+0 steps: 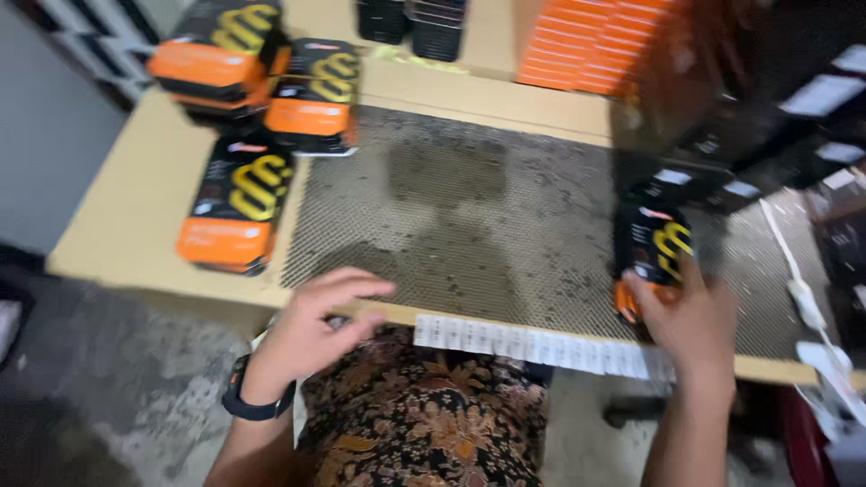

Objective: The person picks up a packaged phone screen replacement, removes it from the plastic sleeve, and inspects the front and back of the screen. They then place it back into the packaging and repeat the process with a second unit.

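Crowding the table point(135, 216): boxed packs point(236, 206), orange stack point(582, 45), white cable point(798, 280)

Right hand point(690, 316) at lower right of frame, gripping an upright black-and-orange package point(654, 252) over a perforated metal mat point(469, 216). Left hand point(311, 329) at lower centre, fingers spread, empty, at near table edge point(135, 216). Stacks of similar packages point(262, 99) at upper left; orange boxes point(586, 45) at top. View blurred.
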